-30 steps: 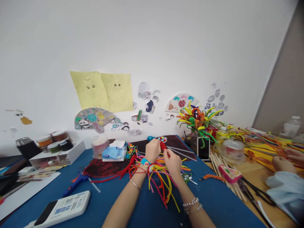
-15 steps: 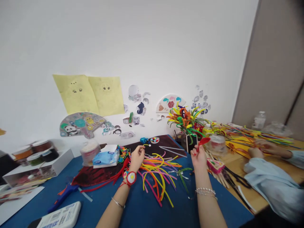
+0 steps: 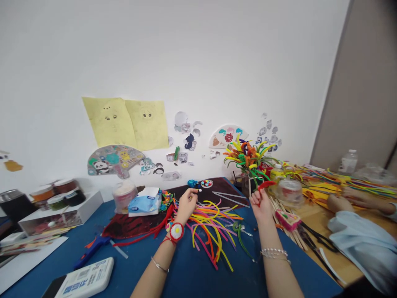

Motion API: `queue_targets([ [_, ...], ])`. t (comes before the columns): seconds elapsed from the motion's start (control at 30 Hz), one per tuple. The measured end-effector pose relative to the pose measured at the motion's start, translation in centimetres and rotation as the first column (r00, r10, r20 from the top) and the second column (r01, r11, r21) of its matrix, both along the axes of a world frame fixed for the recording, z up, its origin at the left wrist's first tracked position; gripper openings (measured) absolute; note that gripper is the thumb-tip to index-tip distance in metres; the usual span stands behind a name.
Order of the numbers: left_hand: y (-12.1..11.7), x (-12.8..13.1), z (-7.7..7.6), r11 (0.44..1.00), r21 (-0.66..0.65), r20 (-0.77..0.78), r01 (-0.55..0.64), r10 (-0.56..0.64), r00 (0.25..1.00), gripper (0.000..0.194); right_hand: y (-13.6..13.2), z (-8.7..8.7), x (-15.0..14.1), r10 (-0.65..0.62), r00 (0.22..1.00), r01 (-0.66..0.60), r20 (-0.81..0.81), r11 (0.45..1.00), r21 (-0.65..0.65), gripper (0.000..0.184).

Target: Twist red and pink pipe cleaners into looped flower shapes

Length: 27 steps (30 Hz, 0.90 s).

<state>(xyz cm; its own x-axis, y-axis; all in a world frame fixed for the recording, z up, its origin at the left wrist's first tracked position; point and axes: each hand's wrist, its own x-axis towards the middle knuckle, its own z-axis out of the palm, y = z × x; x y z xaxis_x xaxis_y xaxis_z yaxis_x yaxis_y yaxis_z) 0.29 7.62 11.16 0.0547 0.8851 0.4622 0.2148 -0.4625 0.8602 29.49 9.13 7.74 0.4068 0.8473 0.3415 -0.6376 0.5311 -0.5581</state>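
Far left, on the blue tabletop, a white box carrying 4 lidded jars, with a blue glue gun lying nearer and a white handheld device at the near edge. Next along, a plastic tub just beside a blue tissue packet, both behind a dark red sheet. Then the left hand, half closed, thumb and forefinger reaching to a tiny white pom-pom (too small to tell whether actually held), with a round red-and-white wristband at the wrist. Between the 2 hands and lower down, a loose spread of pipe cleaners in yellow, orange, pink and purple. Further right, the right hand, raised clear of that spread, fingers closed on a curved red pipe cleaner. Behind it, a pipe-cleaner bouquet in a vase. Far right, a co-worker's hands above a wooden table, a pale blue sleeve nearest the camera, and black-handled scissors just beside it.
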Motion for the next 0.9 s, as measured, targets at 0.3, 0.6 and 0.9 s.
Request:
queue_targets([
  [0.3,-1.2,1.7,0.3,0.988,0.021,-0.036,0.153,-0.152,0.988,0.033,-2.9,1.3,-13.3,0.368,0.778,-0.349,0.509,0.927,-0.136,0.021],
  [0.6,-0.9,-0.4,0.9,0.987,-0.016,-0.24,0.161,-0.16,0.958,0.029,-3.0,0.9,-15.4,0.179,0.759,-0.116,0.626,0.983,-0.14,0.035],
  [0.9,-2.1,0.9,0.5,0.913,-0.267,-0.227,0.308,-0.37,0.901,0.025,-3.5,1.4,-13.9,-0.195,0.47,0.183,0.861,0.976,0.121,0.022],
])
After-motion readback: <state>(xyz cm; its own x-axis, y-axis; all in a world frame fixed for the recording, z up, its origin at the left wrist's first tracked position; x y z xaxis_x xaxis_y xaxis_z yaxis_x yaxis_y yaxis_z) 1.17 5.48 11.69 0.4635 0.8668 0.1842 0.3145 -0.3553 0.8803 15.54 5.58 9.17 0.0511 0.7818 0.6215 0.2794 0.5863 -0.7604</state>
